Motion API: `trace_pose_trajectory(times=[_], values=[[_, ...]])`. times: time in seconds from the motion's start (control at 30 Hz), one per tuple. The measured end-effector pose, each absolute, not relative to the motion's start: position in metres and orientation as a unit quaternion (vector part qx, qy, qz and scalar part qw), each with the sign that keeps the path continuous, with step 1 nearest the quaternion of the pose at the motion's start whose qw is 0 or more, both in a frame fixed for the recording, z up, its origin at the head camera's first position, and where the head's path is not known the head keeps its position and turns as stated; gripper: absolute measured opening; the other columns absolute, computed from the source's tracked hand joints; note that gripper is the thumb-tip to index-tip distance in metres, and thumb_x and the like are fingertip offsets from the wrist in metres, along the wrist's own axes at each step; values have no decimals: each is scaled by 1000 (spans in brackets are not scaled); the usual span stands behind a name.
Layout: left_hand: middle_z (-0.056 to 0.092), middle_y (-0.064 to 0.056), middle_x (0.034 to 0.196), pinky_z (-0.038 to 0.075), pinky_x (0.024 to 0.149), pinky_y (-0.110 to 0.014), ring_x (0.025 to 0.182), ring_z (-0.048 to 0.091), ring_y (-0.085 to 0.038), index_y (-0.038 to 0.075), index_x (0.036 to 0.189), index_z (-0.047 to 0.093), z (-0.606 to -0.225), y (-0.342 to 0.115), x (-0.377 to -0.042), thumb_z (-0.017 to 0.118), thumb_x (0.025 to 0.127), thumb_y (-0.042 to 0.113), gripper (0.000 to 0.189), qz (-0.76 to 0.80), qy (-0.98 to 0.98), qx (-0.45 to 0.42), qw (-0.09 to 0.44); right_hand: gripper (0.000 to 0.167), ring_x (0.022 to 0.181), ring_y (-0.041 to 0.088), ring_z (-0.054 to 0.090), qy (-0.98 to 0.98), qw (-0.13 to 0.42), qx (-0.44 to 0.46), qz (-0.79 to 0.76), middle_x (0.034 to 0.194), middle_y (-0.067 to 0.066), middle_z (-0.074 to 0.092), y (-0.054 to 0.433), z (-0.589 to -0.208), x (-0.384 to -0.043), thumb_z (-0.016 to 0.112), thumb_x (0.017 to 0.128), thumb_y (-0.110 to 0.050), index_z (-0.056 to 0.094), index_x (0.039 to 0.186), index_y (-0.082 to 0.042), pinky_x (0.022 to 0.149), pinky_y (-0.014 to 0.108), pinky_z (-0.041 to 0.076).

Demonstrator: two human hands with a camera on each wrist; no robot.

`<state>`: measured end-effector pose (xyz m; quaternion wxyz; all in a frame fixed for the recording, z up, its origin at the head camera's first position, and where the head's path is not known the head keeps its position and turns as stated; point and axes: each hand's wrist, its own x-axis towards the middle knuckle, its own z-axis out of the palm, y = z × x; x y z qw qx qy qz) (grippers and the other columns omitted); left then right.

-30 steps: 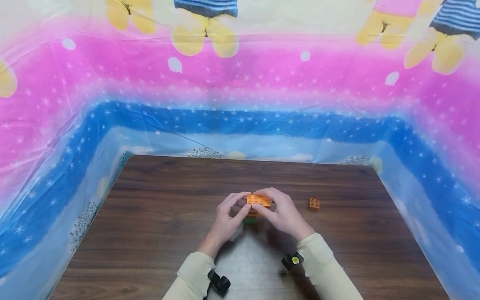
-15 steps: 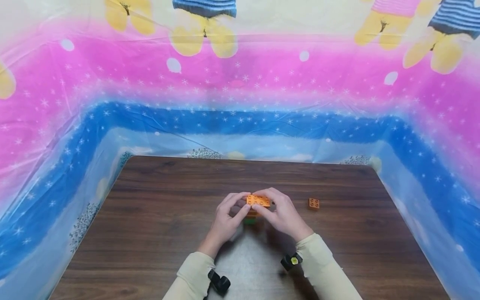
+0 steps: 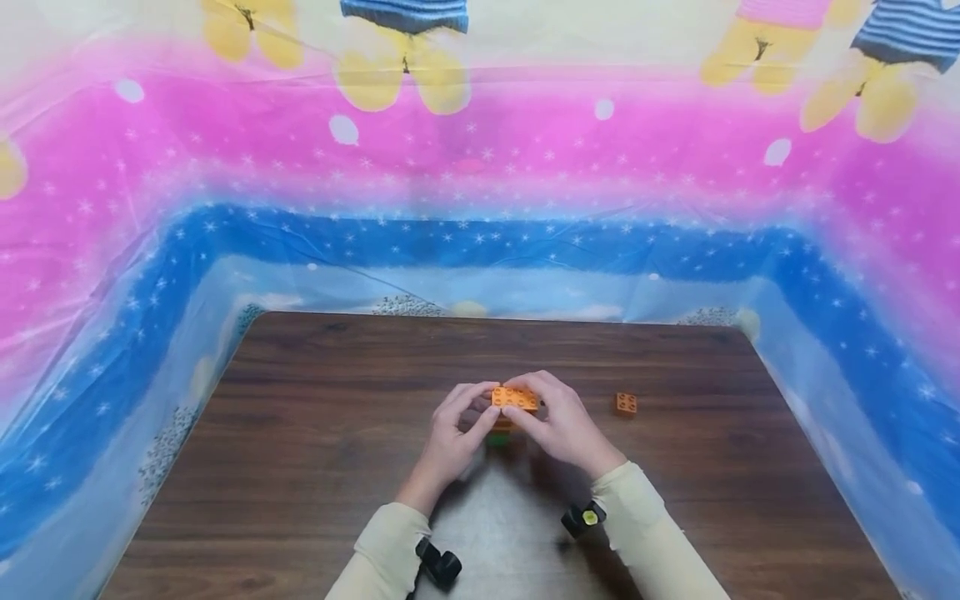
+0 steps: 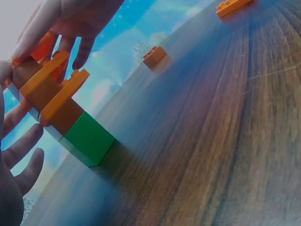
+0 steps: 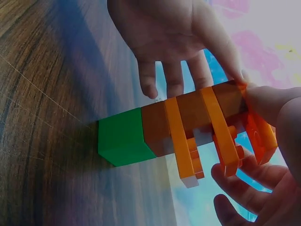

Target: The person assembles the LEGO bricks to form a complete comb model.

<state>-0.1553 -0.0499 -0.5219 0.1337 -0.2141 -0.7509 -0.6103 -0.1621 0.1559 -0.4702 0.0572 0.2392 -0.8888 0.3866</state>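
A tower of toy building bricks (image 5: 188,120) stands upright on the table, its green block (image 4: 89,139) at the bottom. Above the green, brown blocks alternate with orange bricks that jut out to the right. My left hand (image 3: 453,429) pinches the left end of the top orange brick (image 3: 513,399), thumb in front and fingers behind. On the same brick, further right, the thumb and index finger of my right hand (image 3: 566,425) grip its front and back. The remaining fingers of both hands spread loosely around the tower in the wrist views.
A small brown four-stud brick (image 3: 626,404) lies on the wooden table (image 3: 337,358) to the right of my right hand. The left wrist view also shows a loose orange brick (image 4: 234,6) on the tabletop. A patterned cloth (image 3: 465,242) hangs around the table's back and sides.
The head view has shifted very slightly. Both hands keep the same hold on the top orange brick, and the tower stays in place.
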Motion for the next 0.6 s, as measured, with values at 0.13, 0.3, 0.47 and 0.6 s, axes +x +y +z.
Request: trace_pose_trajectory(times=[0.13,0.3,0.47,0.6], values=[[66,-16,119,61,80,-49,98,67,-35,-1,133,67,-509,-47,-148,68,100,2,34,-615,-747,-215,134,35,110,11,63,-891,59,248,376,126,-6,65,158,-470,-160,71,102,-40,68,131,-22,92,39,58],[67,-14,119,61,81,-46,98,67,-35,1,132,68,-492,-48,-139,68,100,2,33,-617,-745,-218,132,41,118,17,63,-888,60,255,379,133,2,65,169,-469,-160,67,104,-40,64,139,-20,96,48,57],[67,-14,119,60,81,-44,98,67,-34,3,132,69,-490,-48,-138,68,100,3,32,-622,-744,-209,130,40,120,27,64,-889,72,237,386,135,7,65,192,-470,-162,67,105,-34,62,141,-18,98,56,55],[67,-16,119,60,81,-48,99,67,-35,1,132,69,-496,-48,-142,68,100,2,32,-623,-745,-200,129,40,119,33,64,-896,89,219,375,134,9,65,212,-472,-166,69,104,-31,63,140,-15,97,57,55]])
